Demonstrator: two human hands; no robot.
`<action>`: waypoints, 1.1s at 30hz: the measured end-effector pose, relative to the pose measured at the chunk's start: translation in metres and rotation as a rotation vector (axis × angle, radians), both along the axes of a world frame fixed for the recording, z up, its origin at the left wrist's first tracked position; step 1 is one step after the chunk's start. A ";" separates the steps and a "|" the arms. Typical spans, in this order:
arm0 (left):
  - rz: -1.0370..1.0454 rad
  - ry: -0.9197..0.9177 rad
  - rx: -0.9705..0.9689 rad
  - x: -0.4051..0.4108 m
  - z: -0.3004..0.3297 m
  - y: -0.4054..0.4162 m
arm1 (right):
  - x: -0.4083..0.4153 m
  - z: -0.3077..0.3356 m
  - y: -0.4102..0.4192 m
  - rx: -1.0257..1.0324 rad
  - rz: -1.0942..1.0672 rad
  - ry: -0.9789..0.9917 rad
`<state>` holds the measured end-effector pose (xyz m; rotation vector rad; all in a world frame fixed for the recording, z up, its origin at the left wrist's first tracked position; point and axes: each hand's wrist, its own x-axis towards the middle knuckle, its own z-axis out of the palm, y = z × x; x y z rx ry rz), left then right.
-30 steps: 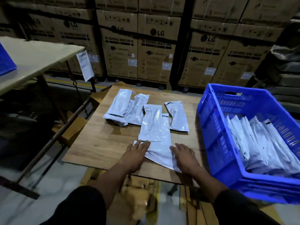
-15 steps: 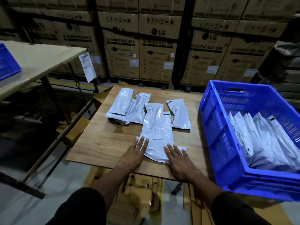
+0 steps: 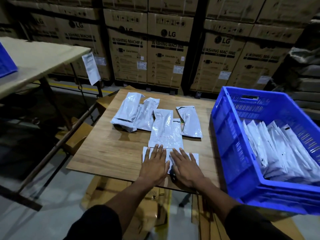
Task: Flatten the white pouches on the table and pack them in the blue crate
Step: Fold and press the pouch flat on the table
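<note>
A white pouch (image 3: pixel 195 158) lies crosswise near the front edge of the wooden table (image 3: pixel 110 149). My left hand (image 3: pixel 155 163) and my right hand (image 3: pixel 186 166) both press flat on it, fingers straight, side by side. Just beyond my fingertips lies another pouch (image 3: pixel 164 130), lengthwise. Further back are several more puffy white pouches: two overlapping at the left (image 3: pixel 128 111) and one at the right (image 3: pixel 189 122). The blue crate (image 3: pixel 230 135) stands at the table's right side and holds several flattened pouches (image 3: pixel 280 151) stacked on edge.
A second, pale table (image 3: pixel 39 56) with a blue crate corner (image 3: pixel 5 61) stands at the left, a paper sheet (image 3: pixel 90 68) hanging from its edge. Stacked cardboard appliance boxes (image 3: pixel 166 54) wall off the back. Cardboard boxes sit under the wooden table.
Both hands have slid inward over the front pouch and now lie close together on it. The pouch has turned to lie square to the table's front edge.
</note>
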<state>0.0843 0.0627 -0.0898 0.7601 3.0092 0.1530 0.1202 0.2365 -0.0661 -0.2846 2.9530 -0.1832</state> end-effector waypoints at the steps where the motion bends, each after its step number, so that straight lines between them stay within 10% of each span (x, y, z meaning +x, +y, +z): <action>1: 0.020 -0.012 -0.006 -0.001 -0.002 0.000 | -0.001 -0.003 -0.004 -0.013 -0.008 -0.017; 33: -0.079 0.070 -0.025 -0.021 -0.009 -0.025 | 0.004 -0.028 -0.026 0.079 -0.109 0.024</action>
